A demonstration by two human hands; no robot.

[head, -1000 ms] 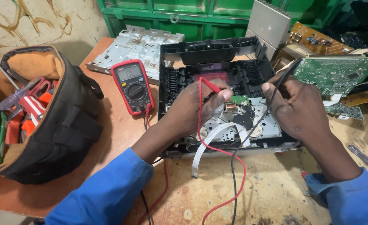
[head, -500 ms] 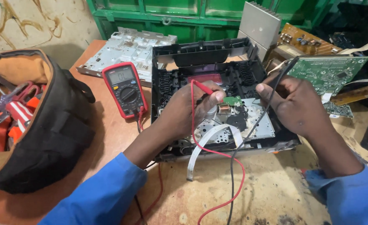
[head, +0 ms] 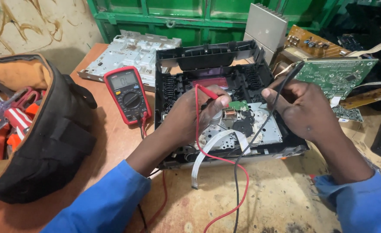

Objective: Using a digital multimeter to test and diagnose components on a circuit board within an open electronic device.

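Hands (head: 190,116) over workbench (head: 277,203) — green shutter (head: 177,17) behind

worktop (head: 285,203): rough, worn wood, matt, stained and scuffed
opened player case (head: 207,56): black plastic, matt, ribbed
drive plate (head: 268,129): bare sheet metal, dull grey sheen
ribbon cable (head: 207,151): flat white plastic strip, smooth
red probe (head: 207,92): smooth red plastic, with a glossy red lead
black probe (head: 285,82): smooth black plastic
multimeter (head: 127,95): red rubbery shell, dark plastic face, shiny screen
tool bag (head: 56,142): black woven cloth, tan lining
circuit board (head: 335,75): green, slightly glossy
cover plate (head: 130,54): pale grey stamped metal
sleeves (head: 104,203): blue cloth, matt
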